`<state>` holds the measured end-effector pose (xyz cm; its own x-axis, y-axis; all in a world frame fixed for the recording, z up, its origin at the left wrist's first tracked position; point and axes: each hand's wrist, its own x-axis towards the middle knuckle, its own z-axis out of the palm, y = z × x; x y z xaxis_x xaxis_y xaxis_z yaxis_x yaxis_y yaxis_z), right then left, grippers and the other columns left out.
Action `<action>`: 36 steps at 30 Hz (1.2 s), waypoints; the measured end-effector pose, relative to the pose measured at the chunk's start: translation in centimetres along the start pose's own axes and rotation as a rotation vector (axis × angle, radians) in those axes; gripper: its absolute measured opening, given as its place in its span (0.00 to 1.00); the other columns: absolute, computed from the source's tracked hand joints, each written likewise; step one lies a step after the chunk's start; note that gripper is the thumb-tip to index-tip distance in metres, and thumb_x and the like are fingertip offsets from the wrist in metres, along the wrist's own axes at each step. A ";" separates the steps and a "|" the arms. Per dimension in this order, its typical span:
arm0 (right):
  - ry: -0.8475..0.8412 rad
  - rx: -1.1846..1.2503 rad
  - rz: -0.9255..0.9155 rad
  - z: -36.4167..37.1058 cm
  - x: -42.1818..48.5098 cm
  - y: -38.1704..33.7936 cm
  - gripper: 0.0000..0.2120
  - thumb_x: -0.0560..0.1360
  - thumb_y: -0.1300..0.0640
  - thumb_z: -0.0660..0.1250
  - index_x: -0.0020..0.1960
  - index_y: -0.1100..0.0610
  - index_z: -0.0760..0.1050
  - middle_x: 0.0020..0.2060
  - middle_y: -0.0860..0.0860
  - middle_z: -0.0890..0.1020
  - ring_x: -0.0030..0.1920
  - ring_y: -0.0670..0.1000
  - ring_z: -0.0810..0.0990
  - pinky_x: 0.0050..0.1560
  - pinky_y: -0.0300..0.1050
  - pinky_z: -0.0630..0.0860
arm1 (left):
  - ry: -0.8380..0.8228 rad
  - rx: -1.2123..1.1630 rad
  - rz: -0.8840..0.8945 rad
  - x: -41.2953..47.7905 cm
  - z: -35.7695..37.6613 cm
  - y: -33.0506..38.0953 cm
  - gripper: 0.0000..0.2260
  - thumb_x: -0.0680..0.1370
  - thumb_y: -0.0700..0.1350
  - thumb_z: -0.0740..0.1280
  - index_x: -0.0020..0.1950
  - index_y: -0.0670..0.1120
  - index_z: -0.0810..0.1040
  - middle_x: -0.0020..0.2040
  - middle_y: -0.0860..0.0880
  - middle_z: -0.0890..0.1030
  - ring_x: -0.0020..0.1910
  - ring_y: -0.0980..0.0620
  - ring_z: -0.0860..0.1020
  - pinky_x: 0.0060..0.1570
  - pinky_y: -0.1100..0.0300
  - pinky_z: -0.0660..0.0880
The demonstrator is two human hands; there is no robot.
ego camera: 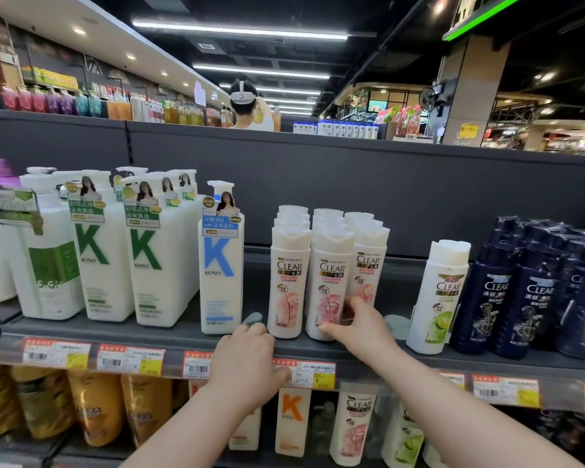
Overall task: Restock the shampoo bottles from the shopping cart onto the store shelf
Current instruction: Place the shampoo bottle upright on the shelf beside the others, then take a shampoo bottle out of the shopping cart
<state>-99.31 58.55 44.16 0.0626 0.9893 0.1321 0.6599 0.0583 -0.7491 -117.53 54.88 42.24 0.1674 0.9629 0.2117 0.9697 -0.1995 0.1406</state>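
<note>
Pink-label white CLEAR shampoo bottles (286,282) stand in three rows on the dark shelf (368,352). My right hand (362,329) grips the base of the front bottle of the middle row (330,275), thumb on its front and fingers round its right side. That bottle stands upright on the shelf. My left hand (247,356) holds the shelf's front edge just left of the pink rows, fingers on top and thumb on the price strip (304,373). The shopping cart is out of view.
Tall white KONO pump bottles (222,265) stand to the left. To the right are a green-label CLEAR bottle (438,298) and dark blue CLEAR bottles (527,298). A gap lies between the pink rows and the green bottle. More bottles fill the lower shelf (352,423). A person (247,106) stands beyond the shelving.
</note>
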 end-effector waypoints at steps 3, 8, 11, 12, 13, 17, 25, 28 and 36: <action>0.018 -0.002 0.000 -0.1 -0.4 -0.3 0.24 0.69 0.51 0.73 0.62 0.52 0.70 0.58 0.48 0.78 0.56 0.48 0.76 0.55 0.42 0.73 | -0.010 0.006 0.006 0.0 0.0 -0.1 0.20 0.73 0.61 0.63 0.61 0.52 0.74 0.54 0.55 0.72 0.53 0.55 0.69 0.53 0.58 0.70; 0.123 -0.069 -0.040 -0.9 -3.8 -0.3 0.27 0.71 0.47 0.71 0.67 0.50 0.67 0.62 0.48 0.74 0.58 0.47 0.74 0.58 0.44 0.73 | -0.010 0.016 0.028 0.0 0.2 -0.9 0.23 0.73 0.62 0.63 0.64 0.52 0.72 0.58 0.54 0.73 0.57 0.54 0.70 0.56 0.57 0.70; 0.164 -0.233 -0.081 -2.0 -7.4 0.7 0.25 0.73 0.46 0.67 0.68 0.48 0.67 0.64 0.47 0.73 0.63 0.48 0.73 0.62 0.46 0.72 | 0.055 -0.055 0.027 -0.8 0.9 -0.9 0.27 0.73 0.62 0.64 0.69 0.52 0.67 0.63 0.53 0.72 0.61 0.53 0.69 0.61 0.56 0.70; 0.171 -0.277 -0.077 -2.5 -8.8 1.3 0.24 0.74 0.46 0.66 0.68 0.48 0.67 0.64 0.47 0.72 0.64 0.48 0.72 0.63 0.47 0.71 | 0.093 -0.088 0.039 -1.4 1.4 -0.6 0.29 0.73 0.62 0.64 0.71 0.52 0.64 0.65 0.52 0.70 0.64 0.52 0.68 0.65 0.54 0.68; 0.176 -0.316 -0.063 -3.0 -10.2 2.0 0.24 0.74 0.46 0.66 0.68 0.48 0.67 0.64 0.47 0.72 0.64 0.49 0.71 0.63 0.47 0.70 | 0.137 -0.119 0.071 -2.0 1.8 0.0 0.30 0.74 0.61 0.64 0.73 0.52 0.62 0.68 0.51 0.68 0.67 0.51 0.66 0.68 0.52 0.65; 0.197 -0.453 0.113 -5.2 -17.0 6.0 0.25 0.74 0.46 0.66 0.69 0.49 0.66 0.65 0.49 0.70 0.66 0.52 0.69 0.64 0.51 0.70 | 0.118 -0.186 0.305 -4.6 4.4 4.7 0.29 0.72 0.61 0.64 0.68 0.47 0.71 0.68 0.45 0.71 0.67 0.44 0.69 0.65 0.46 0.68; 0.336 -0.586 0.595 -12.1 -33.9 13.1 0.28 0.73 0.45 0.67 0.70 0.48 0.63 0.67 0.50 0.69 0.68 0.54 0.66 0.65 0.51 0.69 | -0.160 -0.201 0.752 -10.8 9.0 19.6 0.30 0.74 0.63 0.61 0.71 0.50 0.66 0.71 0.48 0.67 0.69 0.46 0.66 0.65 0.51 0.66; 0.424 -0.569 0.765 -14.7 -40.4 15.2 0.30 0.73 0.44 0.67 0.71 0.47 0.62 0.67 0.50 0.69 0.68 0.54 0.65 0.66 0.49 0.67 | -0.188 -0.172 0.915 -13.6 9.3 26.0 0.31 0.74 0.65 0.60 0.72 0.51 0.63 0.72 0.49 0.64 0.70 0.48 0.64 0.66 0.53 0.65; 0.583 -0.469 1.058 -21.2 -54.7 22.4 0.31 0.72 0.46 0.69 0.71 0.47 0.62 0.69 0.50 0.67 0.70 0.53 0.64 0.70 0.48 0.64 | -0.286 -0.171 1.224 -23.0 11.3 43.4 0.31 0.73 0.65 0.61 0.72 0.52 0.63 0.70 0.51 0.65 0.69 0.49 0.64 0.66 0.51 0.65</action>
<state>-72.01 2.91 33.91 0.9487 0.3148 -0.0310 0.2799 -0.8812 -0.3810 -77.25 26.15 32.54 0.9880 0.1333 0.0784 0.1225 -0.9840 0.1291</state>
